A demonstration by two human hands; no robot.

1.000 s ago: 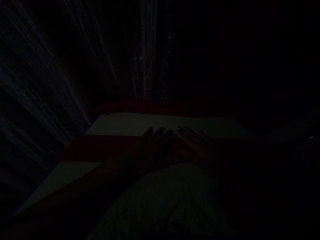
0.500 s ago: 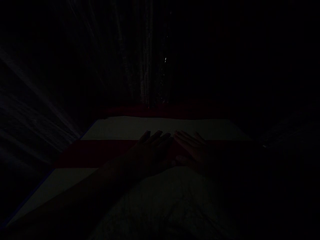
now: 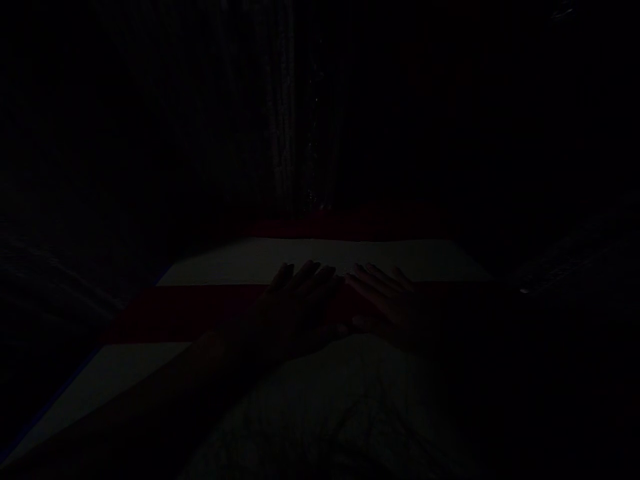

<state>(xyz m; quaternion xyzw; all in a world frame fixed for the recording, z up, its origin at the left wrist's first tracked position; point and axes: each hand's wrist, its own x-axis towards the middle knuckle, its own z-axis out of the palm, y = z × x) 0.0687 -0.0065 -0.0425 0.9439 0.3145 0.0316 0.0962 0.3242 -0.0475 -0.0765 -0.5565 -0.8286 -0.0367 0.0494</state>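
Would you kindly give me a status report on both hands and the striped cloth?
Left hand, right hand: both open, palms down. Striped cloth: spread beneath them. Obstructions: too dark to tell.

Comprises strands [image 3: 281,127], grey, upright, back centre; glints [image 3: 312,150], small, just right of strands; streaks [image 3: 65,273], faint, slanting, far left; ribbing [image 3: 565,267], dim, far right; sheen [image 3: 563,12], thin, top right. Materials: too dark to tell.

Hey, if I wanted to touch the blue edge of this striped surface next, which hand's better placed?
Left, most likely: the left hand, palm down, is nearer the blue edge, while the right hand is farther across.
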